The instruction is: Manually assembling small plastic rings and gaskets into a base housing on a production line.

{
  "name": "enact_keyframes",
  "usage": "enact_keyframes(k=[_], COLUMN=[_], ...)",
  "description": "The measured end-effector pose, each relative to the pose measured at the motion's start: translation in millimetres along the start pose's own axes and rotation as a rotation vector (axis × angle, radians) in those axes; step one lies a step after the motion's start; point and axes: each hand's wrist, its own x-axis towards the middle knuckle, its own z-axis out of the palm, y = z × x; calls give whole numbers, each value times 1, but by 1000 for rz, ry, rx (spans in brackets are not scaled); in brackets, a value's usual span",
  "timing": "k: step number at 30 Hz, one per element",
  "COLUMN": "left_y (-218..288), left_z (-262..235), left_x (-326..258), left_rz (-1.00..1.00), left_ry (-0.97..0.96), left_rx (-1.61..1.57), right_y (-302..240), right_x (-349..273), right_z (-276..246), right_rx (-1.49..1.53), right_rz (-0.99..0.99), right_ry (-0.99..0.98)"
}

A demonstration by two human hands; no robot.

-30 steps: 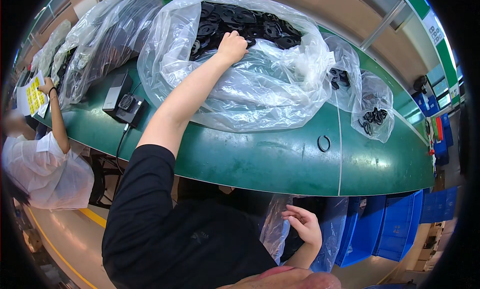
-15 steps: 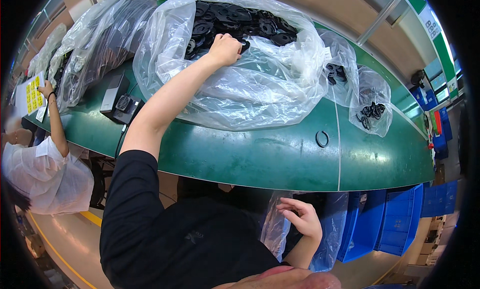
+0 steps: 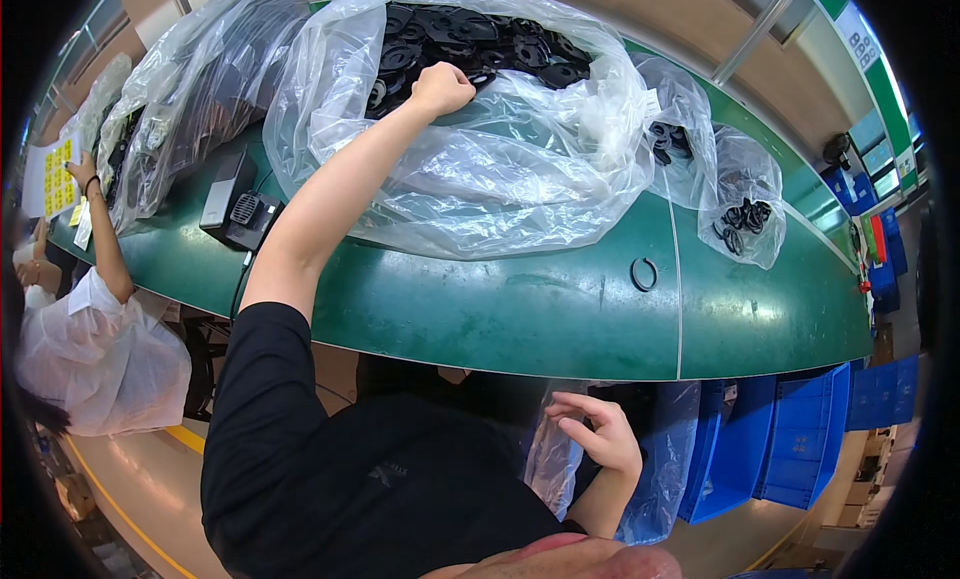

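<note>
A large clear plastic bag [image 3: 500, 204] lies open on the green bench, with many flat black parts [image 3: 455, 34] heaped inside. My left arm stretches across the bag's near side. At the near edge of the heap, my left hand [image 3: 443, 89] is closed with its fingers curled downward; the fingertips and whatever they grip are hidden. My right hand [image 3: 605, 437] hovers below the bench edge with loosely bent, parted fingers and nothing in it. Below that hand hangs another clear plastic bag [image 3: 655, 469] with a dark inside.
A black ring [image 3: 643, 274] lies on the green bench [image 3: 480, 309]. Smaller bags of black pieces [image 3: 745, 216] stand at right, a dark boxy device [image 3: 240, 204] at left. Blue bins [image 3: 800, 444] stand below right. At far left, a co-worker's hand [image 3: 82, 171] holds a sheet of yellow labels [image 3: 55, 184].
My left hand has shifted slightly left and toward me along the edge of the heap. My right hand has barely moved. The co-worker's hand and label sheet have moved a little.
</note>
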Motion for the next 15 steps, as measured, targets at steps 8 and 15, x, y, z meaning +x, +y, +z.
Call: enact_keyframes(k=[8,15], left_y=[18,29], left_z=[11,-6], left_x=[-17,-18], left_rz=[288,64], left_ry=[-5,-13], left_rx=[537,308], right_y=[-2,-4], right_x=[2,-4], right_z=[2,2], right_rx=[-27,-26], right_rz=[-21,-46], right_ry=[-8,4])
